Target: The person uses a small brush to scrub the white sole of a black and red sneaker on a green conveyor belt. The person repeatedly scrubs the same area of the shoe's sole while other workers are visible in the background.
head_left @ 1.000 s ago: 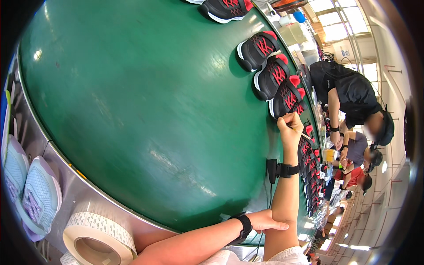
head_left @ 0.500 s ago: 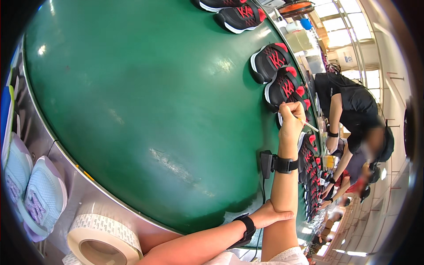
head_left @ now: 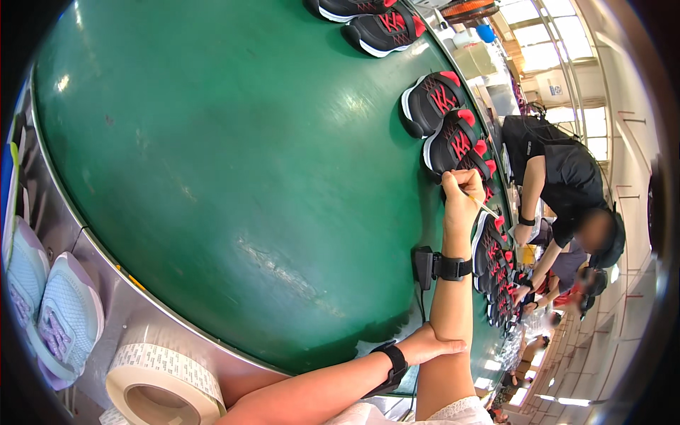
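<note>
My right hand [head_left: 464, 190] is closed in a pinch around a thin yellow-and-white stick [head_left: 482, 205], whose far end points to the right. It hovers by black sports shoes with red laces and white soles. One such shoe [head_left: 451, 145] lies just beyond my fingers, another [head_left: 430, 103] further off. Part of a third shoe [head_left: 483, 164] shows behind my knuckles. My left hand [head_left: 428, 344] is wrapped round my right forearm [head_left: 451, 312] below the elbow bend. Black straps with a small box sit on my wrists.
A green conveyor belt [head_left: 212, 177] curves before me, edged by a metal rim. More shoes [head_left: 386, 32] stand at the far end, and several others line the right side. Light blue shoes [head_left: 67, 312] and a label roll [head_left: 166, 386] sit at left. A co-worker [head_left: 567, 170] leans in from the right.
My right hand has dipped slightly toward me with the stick, which tilts a little more downward. The co-worker at the right has bent lower. My left hand keeps its grip on the forearm.
</note>
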### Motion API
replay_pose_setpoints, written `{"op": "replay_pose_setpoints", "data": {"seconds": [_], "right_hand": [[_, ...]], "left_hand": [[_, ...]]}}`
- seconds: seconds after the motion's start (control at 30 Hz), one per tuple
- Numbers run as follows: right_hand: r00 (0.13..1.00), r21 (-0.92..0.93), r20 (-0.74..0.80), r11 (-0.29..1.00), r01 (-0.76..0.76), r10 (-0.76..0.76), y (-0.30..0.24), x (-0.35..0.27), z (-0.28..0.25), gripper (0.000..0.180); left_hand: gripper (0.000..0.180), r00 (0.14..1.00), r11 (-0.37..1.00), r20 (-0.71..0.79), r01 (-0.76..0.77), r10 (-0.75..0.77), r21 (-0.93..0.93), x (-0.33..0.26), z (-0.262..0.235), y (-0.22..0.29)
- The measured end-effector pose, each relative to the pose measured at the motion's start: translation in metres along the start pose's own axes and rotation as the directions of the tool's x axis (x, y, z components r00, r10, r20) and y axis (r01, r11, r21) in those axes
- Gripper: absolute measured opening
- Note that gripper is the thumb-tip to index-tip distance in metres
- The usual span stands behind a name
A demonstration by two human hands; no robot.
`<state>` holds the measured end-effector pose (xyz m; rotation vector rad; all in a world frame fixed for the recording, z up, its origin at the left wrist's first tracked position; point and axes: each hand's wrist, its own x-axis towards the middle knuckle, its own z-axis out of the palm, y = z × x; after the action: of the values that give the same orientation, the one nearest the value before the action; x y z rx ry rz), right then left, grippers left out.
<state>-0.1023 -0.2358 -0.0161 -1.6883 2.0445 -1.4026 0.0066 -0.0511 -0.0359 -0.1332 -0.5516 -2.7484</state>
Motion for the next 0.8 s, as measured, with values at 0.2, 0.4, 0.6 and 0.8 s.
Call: {"op": "replay_pose_setpoints", "data": {"seconds": [0.2, 0.4, 0.6, 0.8], "right_hand": [[0.999, -0.044, -0.014, 0.998, 0.043, -0.044, 0.005, -0.003, -0.006, 0.017], [0.999, -0.031, -0.033, 0.999, 0.018, -0.019, 0.007, -0.006, -0.012, 0.016], [0.998, -0.015, -0.059, 1.0, 0.024, -0.025, 0.011, -0.009, -0.018, 0.016], [0.997, -0.015, -0.077, 1.0, 0.012, -0.013, 0.013, -0.014, -0.022, 0.017]], "left_hand": [[0.072, 1.0, 1.0, 0.011, 0.0, 0.0, 0.028, 0.0, -0.002, -0.006], [0.069, 0.998, 0.999, 0.049, 0.031, -0.032, 0.041, -0.001, -0.002, -0.004], [0.066, 0.995, 0.996, 0.075, 0.058, -0.064, 0.071, -0.004, -0.003, -0.001], [0.065, 0.993, 0.993, 0.088, 0.073, -0.081, 0.098, -0.008, -0.004, 0.001]]}}
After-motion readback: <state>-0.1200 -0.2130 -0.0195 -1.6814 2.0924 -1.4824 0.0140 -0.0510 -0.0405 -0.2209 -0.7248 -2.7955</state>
